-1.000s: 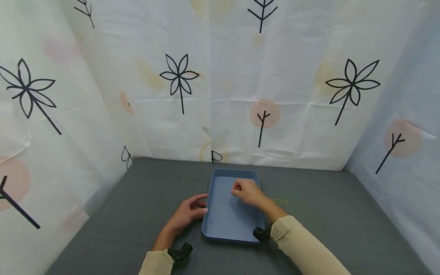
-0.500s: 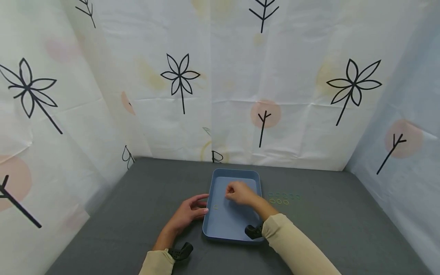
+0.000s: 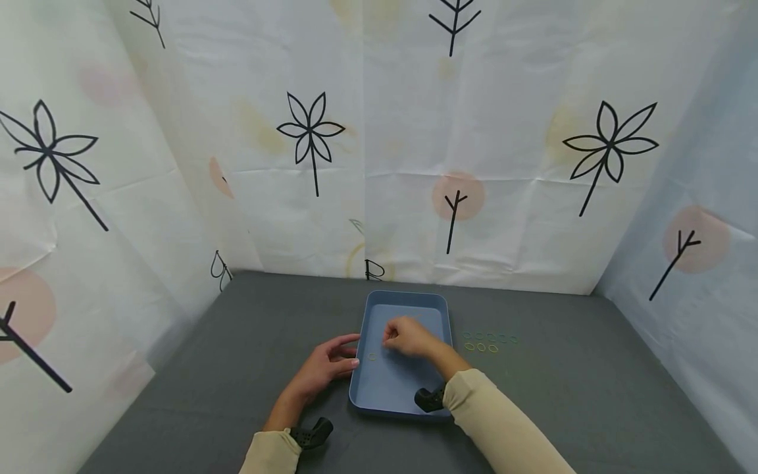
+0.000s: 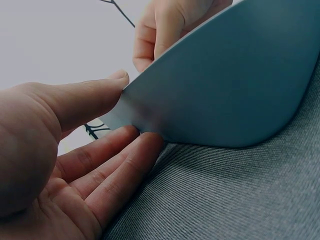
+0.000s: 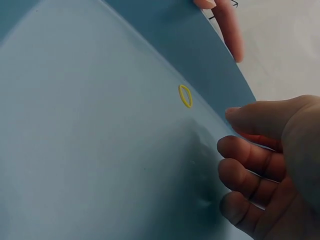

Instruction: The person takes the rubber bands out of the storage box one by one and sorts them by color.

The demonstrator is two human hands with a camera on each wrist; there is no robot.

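A blue rectangular tray (image 3: 399,388) lies on the grey cloth, with a small thin yellow ring (image 5: 185,96) on its floor near the left wall. My right hand (image 3: 408,337) hovers above the tray to the right of this ring, fingers curled in and thumb close to the index finger. Whether anything sits between those fingertips is hidden. Against the tray's left side rests my left hand (image 3: 324,365). In the left wrist view its thumb touches the rim, and its fairly straight fingertips (image 4: 150,142) touch the outer wall low down.
Right of the tray, several green rings (image 3: 491,337) lie in a row, with several yellow rings (image 3: 481,347) in front of them. Grey cloth (image 3: 592,395) covers the table. A patterned white curtain (image 3: 391,131) stands behind and at both sides.
My right hand has moved left and slightly nearer over the tray, towards the yellow ring inside it. The left hand and the tray have stayed in place.
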